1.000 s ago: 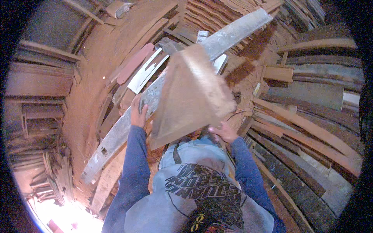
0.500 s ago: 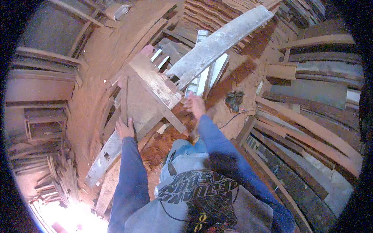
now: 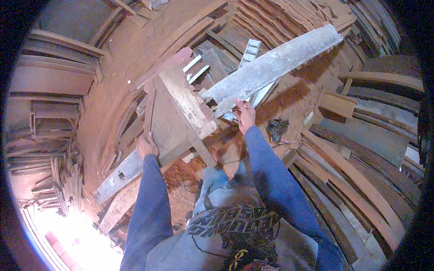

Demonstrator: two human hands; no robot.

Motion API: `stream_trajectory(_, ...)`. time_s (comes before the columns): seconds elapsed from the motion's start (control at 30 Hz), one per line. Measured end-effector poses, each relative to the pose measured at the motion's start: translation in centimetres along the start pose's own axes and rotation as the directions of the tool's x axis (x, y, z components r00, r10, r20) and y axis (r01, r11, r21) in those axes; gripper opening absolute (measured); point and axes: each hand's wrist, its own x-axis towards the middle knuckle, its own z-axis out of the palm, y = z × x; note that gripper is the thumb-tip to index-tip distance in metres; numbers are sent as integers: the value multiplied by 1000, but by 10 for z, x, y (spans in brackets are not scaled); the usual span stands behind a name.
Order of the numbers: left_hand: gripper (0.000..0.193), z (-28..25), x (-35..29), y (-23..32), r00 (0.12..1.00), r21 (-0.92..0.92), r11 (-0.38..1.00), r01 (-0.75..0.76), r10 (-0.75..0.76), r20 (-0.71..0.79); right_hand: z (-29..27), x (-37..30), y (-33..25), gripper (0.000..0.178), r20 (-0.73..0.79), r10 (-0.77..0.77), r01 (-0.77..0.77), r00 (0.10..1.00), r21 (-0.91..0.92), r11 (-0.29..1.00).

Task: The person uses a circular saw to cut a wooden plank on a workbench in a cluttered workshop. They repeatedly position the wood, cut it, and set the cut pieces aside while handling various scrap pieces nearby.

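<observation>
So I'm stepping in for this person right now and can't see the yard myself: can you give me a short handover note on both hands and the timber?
Left hand: gripping the lower left edge of the wooden frame piece.
Right hand: up against the lower end of the long grey plank; I cannot tell whether it grips it.
Where things are: the frame piece lies tilted across the grey plank, which slopes from the upper right down to the lower left. Stacks of boards lie on the right.
Done: the frame piece rests on the plank.
Left: the left hand has not let go, and the frame piece looks unsettled.
</observation>
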Motion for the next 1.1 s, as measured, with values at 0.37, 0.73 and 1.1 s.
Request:
stream_trajectory(0.37, 72, -10, 2, 8, 999, -6, 1000, -8, 9, 39, 17, 13, -13, 32, -36, -45, 44, 998, -26, 999)
stream_trajectory(0.73, 70, -9, 17, 17, 978, -71, 990, -121, 131, 164, 27, 23, 42, 64, 211, -68, 25, 975, 201, 979)
stream_trajectory(1.1, 77, -1, 31, 0, 952, -59, 994, -89, 102, 289, 16, 26, 62, 21, 233, -56, -20, 971, 309, 951)
